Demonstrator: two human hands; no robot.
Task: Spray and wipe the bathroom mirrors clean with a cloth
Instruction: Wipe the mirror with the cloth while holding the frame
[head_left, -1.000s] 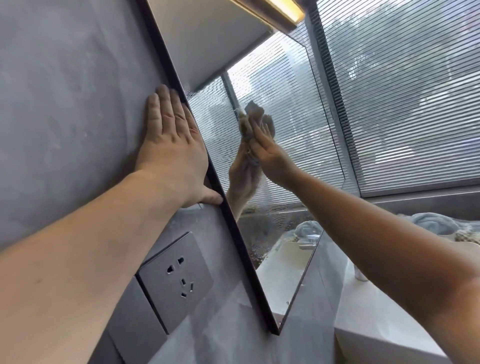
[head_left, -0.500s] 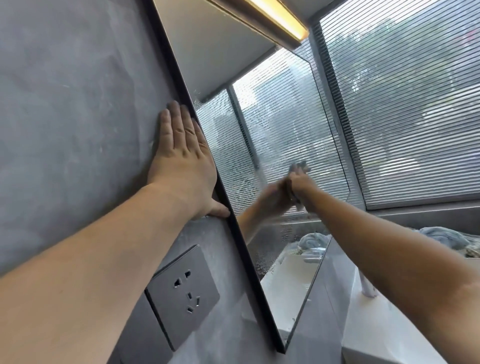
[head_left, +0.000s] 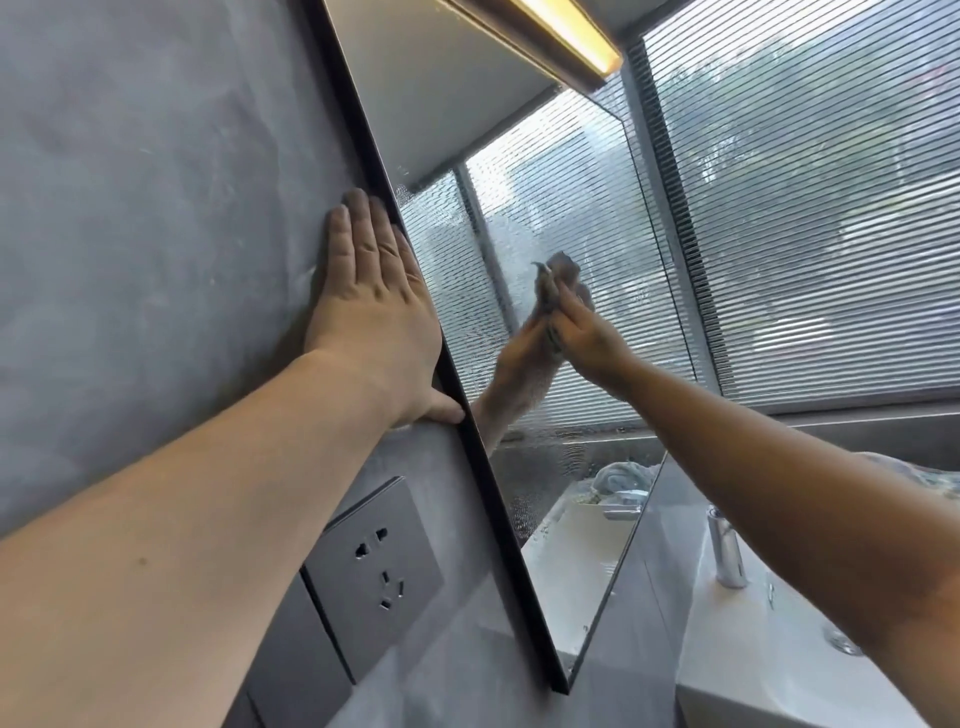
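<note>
The cloth (head_left: 566, 270) is judged light, soft and fully compliant. It has no fixed grasp point, so it is best taken as a bunched pad under the flat of the fingers, where pressure spreads evenly. Damp with spray, it should slide easily on glass. It appears grey-beige and crumpled, with a wad protruding beyond the fingertips. It sits against the mirror (head_left: 571, 182) about mid-height, touching the glass. The right hand (head_left: 587, 340) presses it there with fingers nearly straight and together. Whether the thumb hooks the fabric cannot be determined. The mirror is rigid and fragile, so press moderately. Its glass shows a film of fine droplets along the left edge by the black frame (head_left: 483, 488) and across the lower near area. The left hand (head_left: 379, 306) lies flat and spread on the grey wall (head_left: 156, 208), holding nothing, with its thumb touching the frame. A wall socket (head_left: 376, 571) sits below it. To the right stand a chrome faucet (head_left: 727, 551) on a white counter (head_left: 779, 649), and window blinds (head_left: 831, 208) beyond.
</note>
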